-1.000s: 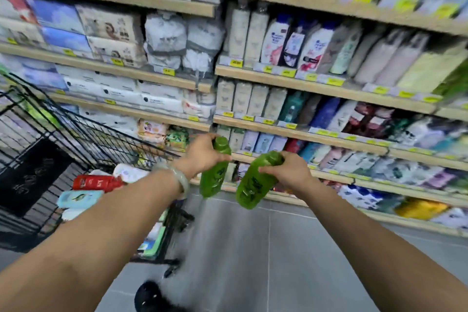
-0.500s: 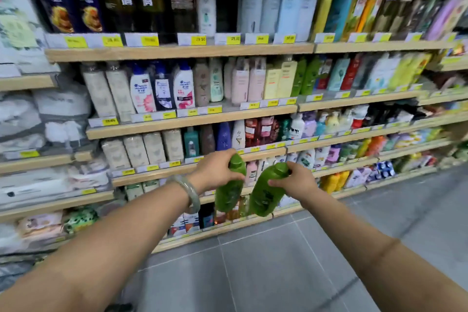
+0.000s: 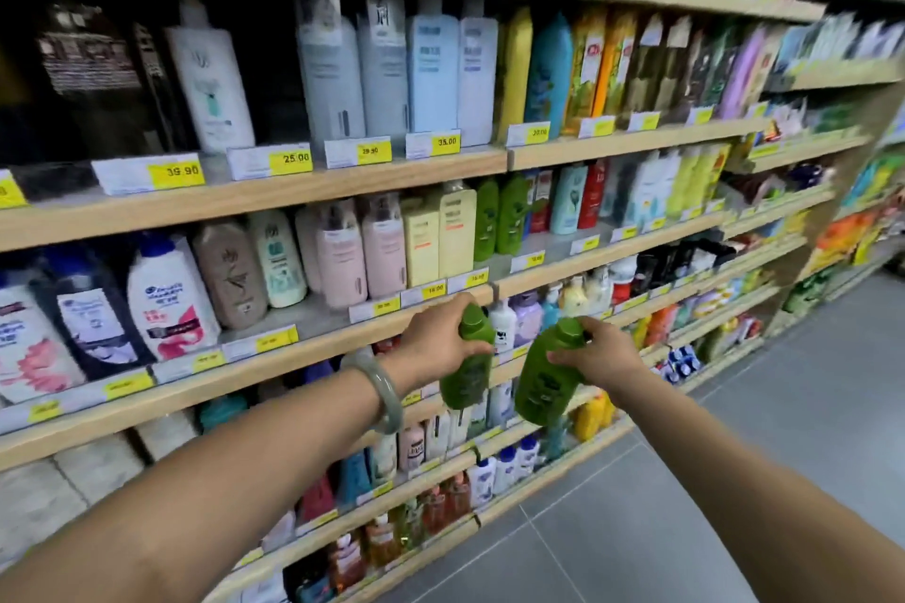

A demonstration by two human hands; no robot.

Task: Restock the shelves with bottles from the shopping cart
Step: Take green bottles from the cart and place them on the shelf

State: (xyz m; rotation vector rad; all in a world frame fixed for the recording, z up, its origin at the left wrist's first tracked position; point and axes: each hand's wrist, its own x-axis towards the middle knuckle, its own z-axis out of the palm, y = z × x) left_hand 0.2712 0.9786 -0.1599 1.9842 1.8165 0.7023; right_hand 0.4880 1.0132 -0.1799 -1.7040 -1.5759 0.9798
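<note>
Wooden shelves [image 3: 294, 196] behind, left hand [image 3: 440, 343] curled round a smooth rounded green bottle [image 3: 465, 382], right hand [image 3: 602, 353] gripping a second bottle [image 3: 543, 387]

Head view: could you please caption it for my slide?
Left hand grips one green bottle, right hand another, before stocked shelves.

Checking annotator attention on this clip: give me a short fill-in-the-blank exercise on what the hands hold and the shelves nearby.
1. The left hand grips the left bottle and the right hand the right bottle; both are coloured ____.
2. The pale bracelet sits on the ____ wrist.
3. The yellow price tag under the dark bottles reads ____.

Missing words: green; left; 39.90
</note>
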